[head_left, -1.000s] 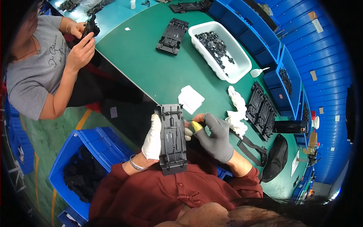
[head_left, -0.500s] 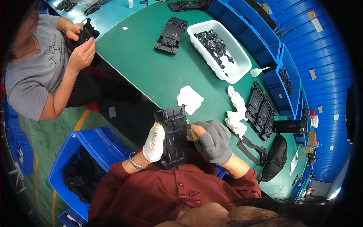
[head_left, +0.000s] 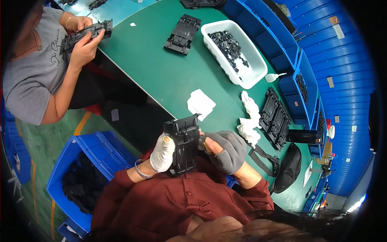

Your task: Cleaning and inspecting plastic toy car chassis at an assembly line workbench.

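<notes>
My left hand, in a white glove with a bare thumb tip, is closed on the left side of a black plastic frame part. The part is long and ribbed, and it stands tilted in front of my chest, over the table's near edge. My right hand, in a grey glove with a bare thumb, is curled against the part's right edge. Its thumb and fingertips are pinched together there. Something small and dark shows at the pinch, too small to name.
White paper and a crumpled white cloth lie on the green table. Beyond stand a white tub of small black pieces and blue bins. A blue crate sits at lower left. A co-worker handles a similar part.
My right thumb and fingers have shifted slightly at the part's edge. The co-worker's part has turned and now shows its length. The whole view has moved a little.
</notes>
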A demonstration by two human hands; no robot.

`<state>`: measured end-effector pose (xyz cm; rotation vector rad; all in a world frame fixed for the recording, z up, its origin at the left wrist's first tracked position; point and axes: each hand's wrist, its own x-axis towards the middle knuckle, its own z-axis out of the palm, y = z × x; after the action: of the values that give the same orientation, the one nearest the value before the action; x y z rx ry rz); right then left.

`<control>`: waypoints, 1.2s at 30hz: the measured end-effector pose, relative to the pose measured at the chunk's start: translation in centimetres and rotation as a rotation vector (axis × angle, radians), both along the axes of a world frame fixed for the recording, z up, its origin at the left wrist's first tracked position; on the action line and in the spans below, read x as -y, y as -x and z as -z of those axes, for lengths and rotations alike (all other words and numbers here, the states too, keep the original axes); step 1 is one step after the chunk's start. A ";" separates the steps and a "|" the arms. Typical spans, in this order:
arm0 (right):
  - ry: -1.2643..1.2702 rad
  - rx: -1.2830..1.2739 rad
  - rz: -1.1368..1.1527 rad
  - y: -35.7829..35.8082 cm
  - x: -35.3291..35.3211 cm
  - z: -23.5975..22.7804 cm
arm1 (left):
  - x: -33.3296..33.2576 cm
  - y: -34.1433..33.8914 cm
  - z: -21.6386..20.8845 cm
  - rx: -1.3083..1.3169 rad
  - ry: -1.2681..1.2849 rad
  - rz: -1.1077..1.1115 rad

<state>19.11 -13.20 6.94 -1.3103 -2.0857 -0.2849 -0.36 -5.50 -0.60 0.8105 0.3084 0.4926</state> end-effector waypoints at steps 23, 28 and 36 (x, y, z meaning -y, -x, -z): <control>0.835 -1.050 0.289 -0.8 -1.8 -1.8 | -1.2 -1.8 -1.7 0.044 0.377 0.067; 0.972 -1.145 0.250 -1.4 -2.0 -2.3 | -1.3 -1.9 -3.2 -0.046 0.437 0.019; 0.989 -1.056 0.249 -1.2 -1.8 -2.7 | -1.0 -1.9 -3.1 -0.046 0.436 0.030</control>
<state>20.28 -11.41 9.59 -1.6816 -1.0852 1.2271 1.52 -4.49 2.53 0.4023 0.4281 0.3603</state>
